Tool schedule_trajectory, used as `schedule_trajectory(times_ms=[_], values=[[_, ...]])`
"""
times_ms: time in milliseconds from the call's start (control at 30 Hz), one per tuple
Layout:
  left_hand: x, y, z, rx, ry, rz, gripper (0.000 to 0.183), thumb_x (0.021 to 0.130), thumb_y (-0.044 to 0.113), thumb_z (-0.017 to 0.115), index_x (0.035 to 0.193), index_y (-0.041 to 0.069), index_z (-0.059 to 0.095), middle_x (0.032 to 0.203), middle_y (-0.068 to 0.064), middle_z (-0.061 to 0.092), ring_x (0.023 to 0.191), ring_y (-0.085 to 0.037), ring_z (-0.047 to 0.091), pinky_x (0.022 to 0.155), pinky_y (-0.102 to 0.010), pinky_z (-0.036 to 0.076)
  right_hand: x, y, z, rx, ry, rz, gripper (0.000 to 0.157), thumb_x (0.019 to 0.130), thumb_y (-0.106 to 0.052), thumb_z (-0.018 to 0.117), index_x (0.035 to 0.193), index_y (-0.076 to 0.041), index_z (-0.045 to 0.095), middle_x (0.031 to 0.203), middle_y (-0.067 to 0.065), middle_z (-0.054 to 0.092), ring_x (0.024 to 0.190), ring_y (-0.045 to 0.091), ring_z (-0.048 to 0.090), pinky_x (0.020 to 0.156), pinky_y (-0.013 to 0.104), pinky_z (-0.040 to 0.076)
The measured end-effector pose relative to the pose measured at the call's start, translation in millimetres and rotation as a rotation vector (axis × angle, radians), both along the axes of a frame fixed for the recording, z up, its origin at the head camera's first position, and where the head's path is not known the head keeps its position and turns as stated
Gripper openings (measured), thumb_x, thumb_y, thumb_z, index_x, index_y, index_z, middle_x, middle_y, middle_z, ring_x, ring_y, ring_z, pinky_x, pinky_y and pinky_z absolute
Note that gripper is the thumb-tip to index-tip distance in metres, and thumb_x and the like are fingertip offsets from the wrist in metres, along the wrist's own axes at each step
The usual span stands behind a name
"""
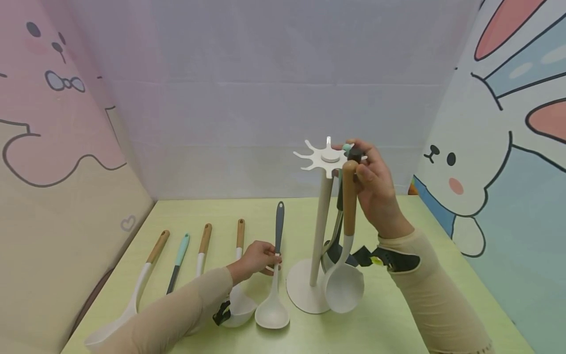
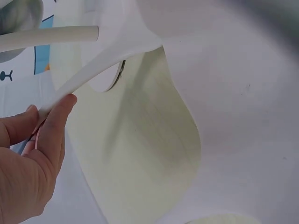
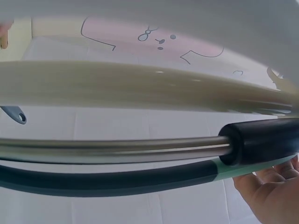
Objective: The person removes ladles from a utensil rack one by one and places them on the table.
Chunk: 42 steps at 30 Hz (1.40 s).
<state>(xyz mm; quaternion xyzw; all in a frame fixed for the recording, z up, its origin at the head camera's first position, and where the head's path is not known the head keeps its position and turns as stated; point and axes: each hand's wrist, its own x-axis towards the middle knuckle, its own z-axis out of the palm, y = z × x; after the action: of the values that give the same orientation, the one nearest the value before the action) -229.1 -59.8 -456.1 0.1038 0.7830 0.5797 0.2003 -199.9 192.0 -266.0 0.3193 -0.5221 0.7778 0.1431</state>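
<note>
My left hand [image 1: 256, 259] pinches the white neck of a grey-handled ladle [image 1: 272, 314], its bowl toward me near the table. In the left wrist view, thumb and fingers of the left hand [image 2: 35, 163] hold this neck. My right hand [image 1: 376, 184] is at the top of a white utensil rack [image 1: 322, 216], fingers curled about the hanging handles. On this side hang a white ladle with a wooden handle [image 1: 349, 201], a black-handled metal utensil [image 3: 261, 140] and a green-handled utensil [image 3: 233, 171]. The right hand [image 3: 275, 191] touches the green handle; its exact hold is partly hidden.
Left of the rack lie a white utensil with a wooden handle [image 1: 156, 248], a green-handled one [image 1: 181, 250], another wooden-handled one [image 1: 205, 241] and a white ladle [image 1: 240, 307]. Several hooks on the rack's left are bare. Printed cloth walls surround the table [image 1: 212, 209].
</note>
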Motion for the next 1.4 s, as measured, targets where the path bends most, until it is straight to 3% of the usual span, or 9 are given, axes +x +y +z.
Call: schedule_trajectory(times_ms=[200, 567, 767, 1100, 1400], values=[[-4.9, -1.6, 1.8, -0.032, -0.002, -0.037, 0.005, 0.092, -0.008, 0.062, 0.089, -0.011, 0.060, 0.097, -0.031, 0.069, 0.080, -0.030, 0.073, 0.066, -0.039, 0.062, -0.2, 0.3, 0.1, 0.008, 0.004, 0.000, 0.058, 0.087, -0.038, 0.076, 0.129, -0.008, 0.051, 0.123, 0.007, 0.063, 0.090, 0.014, 0.056, 0.085, 0.028, 0.053], [-16.4, -3.0, 2.7, -0.143, -0.039, -0.012, 0.016, 0.089, -0.007, 0.067, 0.076, -0.004, 0.059, 0.079, -0.017, 0.071, 0.071, -0.024, 0.072, 0.061, -0.037, 0.062, -0.1, 0.2, -0.1, 0.018, 0.004, -0.006, 0.060, 0.086, -0.040, 0.076, 0.129, -0.008, 0.051, 0.123, 0.007, 0.063, 0.090, 0.013, 0.056, 0.085, 0.028, 0.053], [-21.3, -4.0, 5.1, -0.212, -0.037, -0.058, 0.016, 0.091, -0.003, 0.068, 0.076, -0.005, 0.062, 0.076, -0.015, 0.071, 0.067, -0.024, 0.072, 0.060, -0.035, 0.062, -0.6, 1.2, -1.5, 0.018, 0.009, -0.001, 0.060, 0.087, -0.040, 0.076, 0.131, -0.008, 0.050, 0.122, 0.005, 0.063, 0.084, 0.009, 0.056, 0.084, 0.027, 0.052], [-31.5, -7.7, 3.8, -0.247, -0.056, -0.151, 0.021, 0.091, -0.003, 0.069, 0.071, -0.003, 0.062, 0.070, -0.016, 0.069, 0.064, -0.026, 0.072, 0.059, -0.035, 0.062, -0.1, 0.5, -0.5, 0.023, 0.008, -0.005, 0.058, 0.087, -0.040, 0.076, 0.130, -0.010, 0.052, 0.121, 0.004, 0.062, 0.092, 0.011, 0.055, 0.084, 0.028, 0.051], [-32.0, -0.4, 2.5, -0.337, -0.039, -0.109, 0.018, 0.091, -0.002, 0.068, 0.074, -0.006, 0.064, 0.072, -0.017, 0.070, 0.065, -0.027, 0.073, 0.058, -0.033, 0.061, 1.4, 0.9, -0.5, 0.030, 0.014, -0.011, 0.060, 0.088, -0.040, 0.075, 0.132, -0.007, 0.050, 0.123, 0.005, 0.062, 0.090, 0.012, 0.057, 0.084, 0.028, 0.052]])
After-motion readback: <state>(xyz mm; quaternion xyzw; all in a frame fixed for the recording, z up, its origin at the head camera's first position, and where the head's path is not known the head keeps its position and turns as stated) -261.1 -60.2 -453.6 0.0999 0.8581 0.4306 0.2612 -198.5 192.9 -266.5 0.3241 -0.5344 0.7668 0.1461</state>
